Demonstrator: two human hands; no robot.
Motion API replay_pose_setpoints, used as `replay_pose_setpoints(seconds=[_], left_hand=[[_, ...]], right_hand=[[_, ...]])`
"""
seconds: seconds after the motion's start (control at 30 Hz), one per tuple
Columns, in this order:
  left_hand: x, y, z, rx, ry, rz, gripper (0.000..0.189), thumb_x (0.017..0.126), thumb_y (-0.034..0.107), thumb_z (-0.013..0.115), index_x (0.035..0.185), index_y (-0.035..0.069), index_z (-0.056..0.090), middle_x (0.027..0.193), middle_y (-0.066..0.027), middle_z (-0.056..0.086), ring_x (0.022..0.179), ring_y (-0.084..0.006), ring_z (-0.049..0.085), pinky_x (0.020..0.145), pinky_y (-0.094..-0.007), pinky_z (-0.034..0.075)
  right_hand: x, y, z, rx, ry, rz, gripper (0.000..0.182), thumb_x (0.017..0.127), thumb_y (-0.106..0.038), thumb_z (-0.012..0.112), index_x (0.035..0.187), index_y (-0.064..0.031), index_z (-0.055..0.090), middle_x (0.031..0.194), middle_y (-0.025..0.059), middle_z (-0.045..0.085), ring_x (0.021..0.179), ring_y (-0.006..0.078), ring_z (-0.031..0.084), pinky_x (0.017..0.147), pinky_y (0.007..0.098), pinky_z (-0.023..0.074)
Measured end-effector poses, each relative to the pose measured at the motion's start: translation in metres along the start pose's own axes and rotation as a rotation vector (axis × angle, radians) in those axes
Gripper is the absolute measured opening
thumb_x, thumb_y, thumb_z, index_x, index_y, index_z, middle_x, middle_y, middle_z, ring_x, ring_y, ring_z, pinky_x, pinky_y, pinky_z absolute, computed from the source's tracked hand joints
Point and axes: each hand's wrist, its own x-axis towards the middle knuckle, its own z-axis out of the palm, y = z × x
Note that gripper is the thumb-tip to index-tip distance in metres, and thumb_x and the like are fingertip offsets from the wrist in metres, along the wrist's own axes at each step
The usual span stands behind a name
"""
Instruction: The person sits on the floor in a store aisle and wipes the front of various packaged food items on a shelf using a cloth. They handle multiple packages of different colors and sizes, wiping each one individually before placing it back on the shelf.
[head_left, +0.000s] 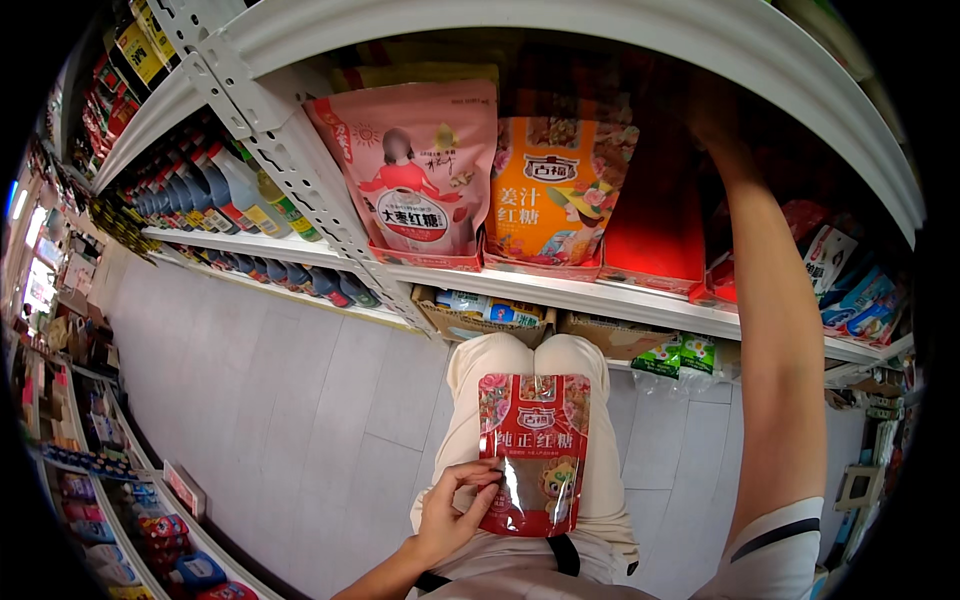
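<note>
A glossy red stand-up pouch with a clear window lies across my lap. My left hand pinches its lower left edge between thumb and fingers. My right arm stretches far into the shelf, and my right hand is in deep shadow at the back, so its fingers and anything in them are hidden. Just left of that arm is an open red display tray on the shelf. Beside the tray stand an orange pouch and a larger pink pouch, each upright in a display tray.
A curved-looking white shelf edge passes above my right arm. The perforated metal upright divides this bay from shelves of bottles. Cartons sit beneath, near my knees. Packets lie right of my arm; another stocked shelf is behind left.
</note>
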Motion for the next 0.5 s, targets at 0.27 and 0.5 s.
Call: replay_pose_setpoints(seconds=[0.27, 0.5], left_hand=[[0.002, 0.0, -0.002, 0.033, 0.016, -0.019, 0.031, 0.095, -0.006, 0.067, 0.122, -0.003, 0.053, 0.131, -0.0214, 0.065, 0.112, -0.0217, 0.068, 0.101, -0.0348, 0.052], [0.012, -0.01, 0.004, 0.219, 0.093, 0.091, 0.034, 0.093, -0.004, 0.07, 0.124, 0.002, 0.056, 0.137, -0.0169, 0.057, 0.12, -0.0214, 0.06, 0.1, -0.0332, 0.051]], right_hand=[[-0.005, 0.013, 0.018, 0.228, -0.072, -0.096, 0.04, 0.095, -0.03, 0.066, 0.128, -0.0071, 0.067, 0.123, 0.022, 0.069, 0.113, 0.0418, 0.065, 0.097, 0.0498, 0.0525], [-0.034, 0.021, -0.031, -0.074, 0.198, -0.24, 0.044, 0.098, -0.044, 0.064, 0.131, -0.0151, 0.066, 0.117, 0.0179, 0.072, 0.107, 0.0424, 0.068, 0.094, 0.0483, 0.054]])
